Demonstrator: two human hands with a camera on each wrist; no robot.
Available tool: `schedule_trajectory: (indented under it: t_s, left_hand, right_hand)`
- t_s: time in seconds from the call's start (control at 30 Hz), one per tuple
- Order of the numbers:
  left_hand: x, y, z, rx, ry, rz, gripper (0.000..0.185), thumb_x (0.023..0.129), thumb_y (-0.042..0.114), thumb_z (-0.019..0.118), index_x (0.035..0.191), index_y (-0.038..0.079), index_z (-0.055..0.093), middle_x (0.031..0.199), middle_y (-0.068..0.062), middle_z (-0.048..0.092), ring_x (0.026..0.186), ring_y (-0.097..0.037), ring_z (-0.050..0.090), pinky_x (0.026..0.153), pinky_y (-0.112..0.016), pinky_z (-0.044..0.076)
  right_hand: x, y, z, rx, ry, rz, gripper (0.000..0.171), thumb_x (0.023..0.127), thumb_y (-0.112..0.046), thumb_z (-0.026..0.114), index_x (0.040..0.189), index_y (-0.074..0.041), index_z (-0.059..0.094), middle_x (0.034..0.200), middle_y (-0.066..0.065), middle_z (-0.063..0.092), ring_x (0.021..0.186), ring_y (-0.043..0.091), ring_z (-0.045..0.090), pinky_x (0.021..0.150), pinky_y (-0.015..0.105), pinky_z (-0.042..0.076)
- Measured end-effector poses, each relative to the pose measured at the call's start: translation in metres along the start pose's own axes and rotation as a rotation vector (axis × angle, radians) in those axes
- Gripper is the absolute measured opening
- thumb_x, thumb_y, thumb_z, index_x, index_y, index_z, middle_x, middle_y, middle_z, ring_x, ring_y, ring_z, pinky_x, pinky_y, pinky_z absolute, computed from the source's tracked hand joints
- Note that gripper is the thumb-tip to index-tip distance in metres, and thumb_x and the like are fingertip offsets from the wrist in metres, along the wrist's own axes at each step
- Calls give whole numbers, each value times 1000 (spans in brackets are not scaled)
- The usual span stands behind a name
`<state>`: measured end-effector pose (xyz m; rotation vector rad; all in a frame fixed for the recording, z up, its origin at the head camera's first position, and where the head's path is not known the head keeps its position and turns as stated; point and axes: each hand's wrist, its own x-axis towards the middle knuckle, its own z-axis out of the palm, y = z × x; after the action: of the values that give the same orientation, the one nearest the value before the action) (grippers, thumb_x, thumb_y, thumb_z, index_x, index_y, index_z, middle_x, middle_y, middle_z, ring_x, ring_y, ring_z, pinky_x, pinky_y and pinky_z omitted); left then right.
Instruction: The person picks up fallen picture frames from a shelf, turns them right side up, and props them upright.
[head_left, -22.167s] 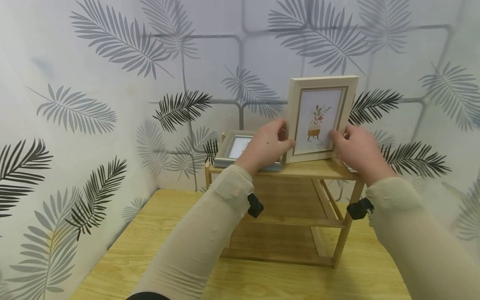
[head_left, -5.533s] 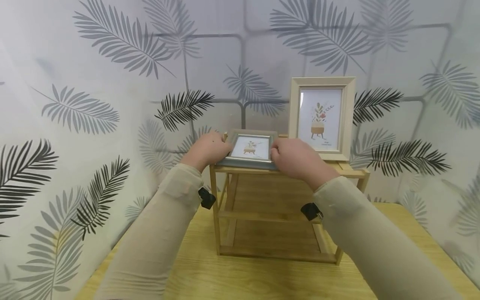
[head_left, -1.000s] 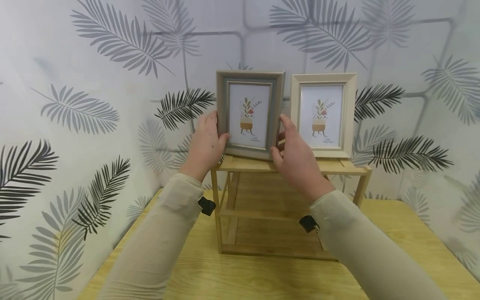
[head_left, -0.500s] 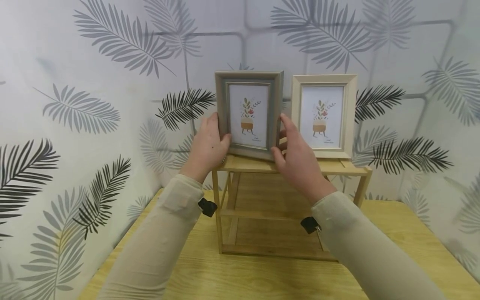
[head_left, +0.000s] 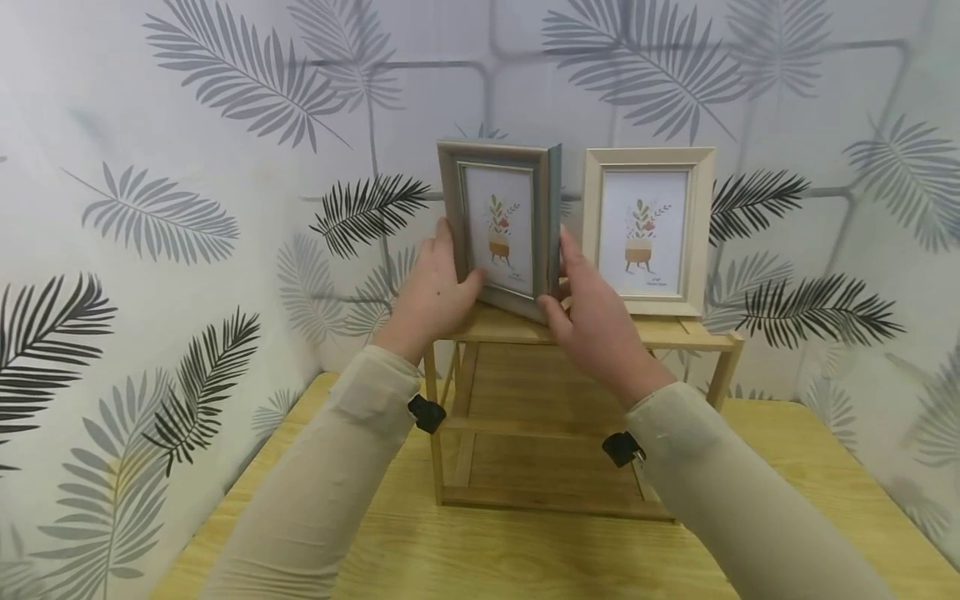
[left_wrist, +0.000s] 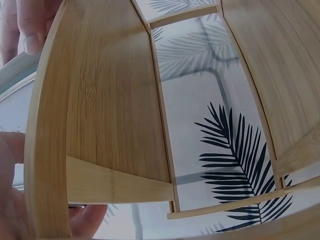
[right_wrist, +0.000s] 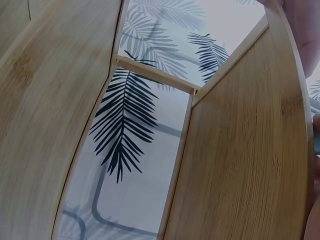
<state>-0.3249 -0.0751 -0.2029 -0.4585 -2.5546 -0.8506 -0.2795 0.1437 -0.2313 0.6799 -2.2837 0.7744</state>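
Note:
A grey picture frame (head_left: 501, 227) stands upright on the top board of a small bamboo shelf (head_left: 645, 333), turned so its face angles to the left. My left hand (head_left: 433, 293) grips its left edge, thumb on the front. My right hand (head_left: 592, 317) holds its right edge near the bottom corner. A cream picture frame (head_left: 647, 229) with the same plant print stands upright just to the right, untouched. Both wrist views look up at the underside of the shelf (left_wrist: 115, 100) (right_wrist: 240, 150), with only fingertips (left_wrist: 30, 35) at the edges.
The shelf stands on a light wooden table (head_left: 525, 550) pushed into a corner. Walls with a leaf pattern (head_left: 225, 92) close in behind and on the left. The shelf's lower boards (head_left: 547, 427) hold nothing.
Over the last second the grey frame has rotated about its upright axis, its right edge swinging toward me. Both hands have stayed on its sides. Earlier it lay flat on the shelf.

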Motion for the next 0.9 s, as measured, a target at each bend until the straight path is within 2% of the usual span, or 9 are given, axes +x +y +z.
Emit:
schedule_trajectory:
  t_s: [0.23,0.37,0.47,0.57,0.67,0.9]
  left_hand:
    - [1,4,-1,1,-50,30,89,102,46,55,162,0,7,161,-24,26,147,-35,29,118,-46,27]
    - [1,5,-1,-20,-92,49,88,103,52,51,162,2,10,163,-20,25,149,-33,27,119,-46,25]
    - [1,5,-1,-16,-152,65,85,104,57,43,162,4,12,166,-17,18,151,-31,22,120,-45,22]
    - [1,5,-2,0,-213,87,83,105,60,34,162,4,13,168,-17,9,152,-32,16,121,-45,19]
    - [0,5,-2,-5,-243,104,81,106,60,30,162,3,14,168,-18,5,152,-34,14,121,-46,18]
    - [0,8,-4,-38,-302,195,76,107,57,29,162,6,19,167,-15,15,151,-33,21,120,-48,21]
  right_hand:
    - [0,-1,0,99,-27,14,85,101,-18,63,164,-21,6,116,11,69,83,19,67,67,35,58]
    - [1,-2,3,87,-41,9,72,102,-21,61,161,-19,21,116,8,67,88,17,65,68,36,56]
    - [2,-4,4,70,-62,15,59,102,-22,60,154,-13,34,113,8,67,92,18,64,71,38,56]
    - [3,-7,5,66,-92,40,53,103,-22,59,149,-7,40,111,9,66,92,20,63,74,39,56]
    - [3,-11,6,69,-117,63,53,103,-25,59,149,-6,40,112,9,66,94,20,64,74,39,56]
    - [4,-12,9,57,-112,39,49,104,-25,58,148,-11,44,114,6,65,93,19,63,72,39,54]
